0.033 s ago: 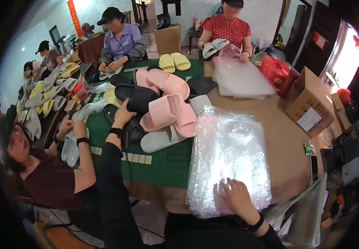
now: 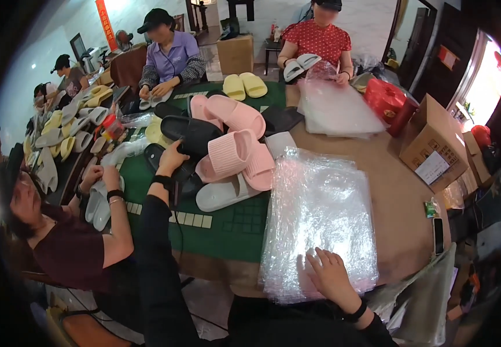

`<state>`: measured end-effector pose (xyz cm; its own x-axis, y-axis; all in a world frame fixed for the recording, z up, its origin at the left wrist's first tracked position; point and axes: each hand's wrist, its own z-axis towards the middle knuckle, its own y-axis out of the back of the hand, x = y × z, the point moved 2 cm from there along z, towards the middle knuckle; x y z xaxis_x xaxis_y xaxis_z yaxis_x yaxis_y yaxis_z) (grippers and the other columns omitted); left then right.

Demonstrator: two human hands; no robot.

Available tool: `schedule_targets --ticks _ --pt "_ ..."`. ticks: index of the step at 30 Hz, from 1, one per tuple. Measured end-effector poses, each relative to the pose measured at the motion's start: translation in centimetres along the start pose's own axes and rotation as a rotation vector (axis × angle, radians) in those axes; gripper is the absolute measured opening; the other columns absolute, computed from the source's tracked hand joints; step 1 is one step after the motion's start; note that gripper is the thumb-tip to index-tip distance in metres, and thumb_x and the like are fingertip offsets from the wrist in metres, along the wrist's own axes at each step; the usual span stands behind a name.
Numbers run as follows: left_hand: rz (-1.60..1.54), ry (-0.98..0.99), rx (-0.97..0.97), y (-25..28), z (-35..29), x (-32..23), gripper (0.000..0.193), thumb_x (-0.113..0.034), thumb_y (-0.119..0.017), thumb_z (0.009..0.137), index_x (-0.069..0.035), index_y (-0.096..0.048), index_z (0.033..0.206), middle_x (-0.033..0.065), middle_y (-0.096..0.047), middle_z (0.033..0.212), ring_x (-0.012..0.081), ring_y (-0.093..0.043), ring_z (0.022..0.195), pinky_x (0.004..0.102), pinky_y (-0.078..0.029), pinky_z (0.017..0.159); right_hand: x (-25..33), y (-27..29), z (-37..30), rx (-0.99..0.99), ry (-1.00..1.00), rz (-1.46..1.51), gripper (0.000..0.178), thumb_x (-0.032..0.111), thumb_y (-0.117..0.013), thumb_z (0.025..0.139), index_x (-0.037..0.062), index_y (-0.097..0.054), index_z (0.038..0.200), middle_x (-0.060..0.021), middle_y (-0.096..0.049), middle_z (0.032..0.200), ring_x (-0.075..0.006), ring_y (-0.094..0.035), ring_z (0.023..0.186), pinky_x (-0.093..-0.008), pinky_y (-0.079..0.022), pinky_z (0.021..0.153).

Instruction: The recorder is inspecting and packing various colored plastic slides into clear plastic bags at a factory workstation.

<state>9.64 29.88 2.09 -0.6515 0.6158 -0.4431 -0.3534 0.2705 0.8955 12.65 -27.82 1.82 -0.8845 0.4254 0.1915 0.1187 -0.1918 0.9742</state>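
Reaching far over the green mat [image 2: 227, 231], the left hand [image 2: 172, 157] clamps a black slipper [image 2: 195, 134] in the pile beside the pink slippers [image 2: 233, 151]. Better to grip it firmly at the edge — neighbours could slide. The right hand [image 2: 328, 274] lies flat, fingers spread, on the clear bags [image 2: 320, 214] — holding nothing. How many bags, I cannot tell.

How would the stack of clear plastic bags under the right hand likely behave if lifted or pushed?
The stack of clear plastic bags looks thin and crinkled, so single bags would probably flop when lifted. Its glossy, glaring surface suggests the sheets may slide over one another if pushed. The right hand rests flat on the near edge, and the pile overhangs the table there, so it might slip off.
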Motion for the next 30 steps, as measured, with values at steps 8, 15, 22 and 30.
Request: schedule_targets --ticks 8,15,22,30 --pt "-0.082 0.062 0.067 -0.4 -0.9 -1.2 0.035 -0.032 -0.076 0.071 -0.007 -0.071 0.095 0.0175 -0.067 0.097 0.0329 -0.064 0.093 0.0381 -0.049 0.078 0.6 -2.7 0.4 0.079 -0.013 -0.110 0.044 0.026 -0.059 0.083 0.0175 -0.052 0.126 -0.0192 -0.050 0.128 -0.0388 -0.050 0.115 -0.0500 -0.041 0.095" --pt "-0.474 0.179 -0.391 0.3 -3.4 -1.5 0.031 -0.017 -0.076 0.074 0.003 -0.069 0.098 0.0122 -0.070 0.091 0.0191 -0.065 0.084 0.0309 -0.048 0.076 0.9 -2.8 0.0 0.080 -0.031 -0.120 0.045 0.025 -0.060 0.083 0.0170 -0.051 0.126 -0.0240 -0.045 0.132 -0.0428 -0.045 0.120 -0.0533 -0.039 0.098" --pt "-1.321 0.300 -0.203 4.5 -9.5 -3.9 0.025 -0.012 -0.065 0.083 -0.001 -0.062 0.105 0.0067 -0.063 0.088 0.0170 -0.061 0.084 0.0291 -0.049 0.075 1.2 -3.5 0.2 0.128 -0.061 -0.100 0.047 0.026 -0.060 0.083 0.0151 -0.050 0.128 -0.0237 -0.042 0.135 -0.0436 -0.040 0.124 -0.0541 -0.035 0.101" --pt "-1.485 0.297 0.237 5.1 -22.5 -15.6 0.021 -0.016 -0.055 0.081 -0.018 -0.058 0.102 -0.0080 -0.059 0.093 0.0084 -0.051 0.078 0.0248 -0.035 0.070 0.7 -3.6 0.3 0.129 -0.016 -0.058 0.049 0.028 -0.059 0.086 0.0143 -0.046 0.131 -0.0258 -0.040 0.137 -0.0451 -0.039 0.124 -0.0543 -0.033 0.102"
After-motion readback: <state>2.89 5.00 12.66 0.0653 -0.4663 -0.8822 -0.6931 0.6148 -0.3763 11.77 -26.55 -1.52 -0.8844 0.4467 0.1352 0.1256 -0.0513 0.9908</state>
